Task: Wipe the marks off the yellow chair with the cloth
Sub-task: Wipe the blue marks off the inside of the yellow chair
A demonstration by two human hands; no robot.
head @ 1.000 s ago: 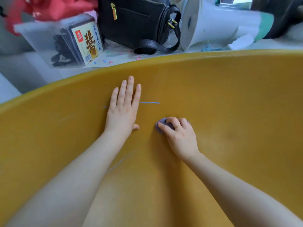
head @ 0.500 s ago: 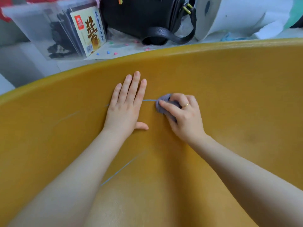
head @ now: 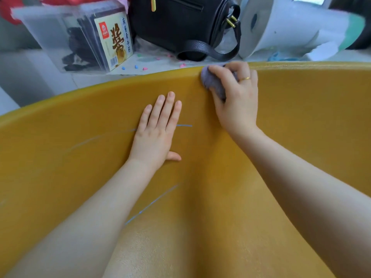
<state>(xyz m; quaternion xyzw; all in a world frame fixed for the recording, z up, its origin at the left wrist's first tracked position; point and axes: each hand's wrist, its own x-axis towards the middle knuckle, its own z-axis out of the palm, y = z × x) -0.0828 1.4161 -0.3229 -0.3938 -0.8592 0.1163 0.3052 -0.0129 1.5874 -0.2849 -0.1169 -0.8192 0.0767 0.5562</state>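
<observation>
Chair wiping: right hand with cloth at the top edge, left hand flat on the backrest.

Nearest, a diagonal blue line [head: 152,203] marks the yellow chair [head: 301,149] low on its inner surface, between the two forearms. Higher up, the left hand [head: 154,133] lies released, fingers straight and together, palm pressed flat on the chair. A short blue line [head: 184,125] shows just right of its fingers; a fainter streak [head: 100,138] runs off to the left. Further up, the right hand [head: 236,99] grasps a bunched grey cloth [head: 212,83], fingers curled over it, holding it against the chair's top edge. A gold ring [head: 245,78] sits on one finger. Beyond the chair, on the desk [head: 90,77]: a clear box [head: 60,37] with a labelled packet [head: 114,41], a black bag [head: 180,25], a white roll [head: 281,27], and small coloured bits [head: 138,67].
</observation>
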